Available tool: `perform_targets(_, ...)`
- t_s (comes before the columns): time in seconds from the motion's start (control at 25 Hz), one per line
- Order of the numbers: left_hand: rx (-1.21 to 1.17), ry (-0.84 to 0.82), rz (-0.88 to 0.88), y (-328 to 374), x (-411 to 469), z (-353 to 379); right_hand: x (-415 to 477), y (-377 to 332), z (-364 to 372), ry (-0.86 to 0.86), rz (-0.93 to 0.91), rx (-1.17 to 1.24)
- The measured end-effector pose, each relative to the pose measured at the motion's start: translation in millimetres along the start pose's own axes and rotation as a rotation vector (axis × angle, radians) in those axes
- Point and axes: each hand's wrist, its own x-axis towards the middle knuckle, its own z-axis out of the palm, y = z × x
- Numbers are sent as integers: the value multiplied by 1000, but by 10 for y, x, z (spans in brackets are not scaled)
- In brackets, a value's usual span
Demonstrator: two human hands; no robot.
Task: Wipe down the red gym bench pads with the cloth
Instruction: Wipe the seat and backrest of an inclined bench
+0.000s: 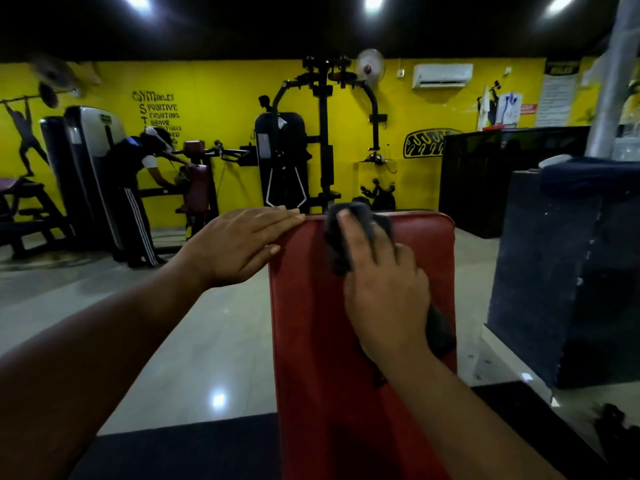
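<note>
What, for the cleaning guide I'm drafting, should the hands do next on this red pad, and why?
Probably pull the cloth straight down the pad toward the body. The right hand presses the dark cloth flat near the pad's top edge, the left hand rests flat on the top left corner, and most of the red surface lies below the cloth.
</note>
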Motion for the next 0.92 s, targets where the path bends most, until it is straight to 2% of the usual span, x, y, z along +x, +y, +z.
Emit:
perform_targets(0.08,85,-16,74,-86,126,-106,-8,107,-59,-33,282,30)
perform_targets(0.16,145,-75,123,-159,231,-184,-85,-17,-44,-79,343,-40)
perform_targets(0.32,88,-146,149,-283,269,-191,-158,-502,22,-136,60,-113)
perform_targets(0.4,-10,-130,50,-295,269,-177,-85,-693,7,-108,-115,-149)
perform_targets(0.52,-103,-66,-130,-283,298,-153,-125,-860,34,-167,-477,-249)
perform_targets(0.56,-121,-49,-177,-271,326,-147,-142,-824,40,-170,-505,-242)
perform_targets(0.64,-135,-44,-173,-194,419,-116,-137,-620,39,-76,-372,-143)
perform_targets(0.72,-109,-81,-56,-59,523,-56,-130,-317,20,-43,-241,-71)
perform_targets(0.92,57,-63,203,125,626,58,-152,629,-74,-17,68,-142)
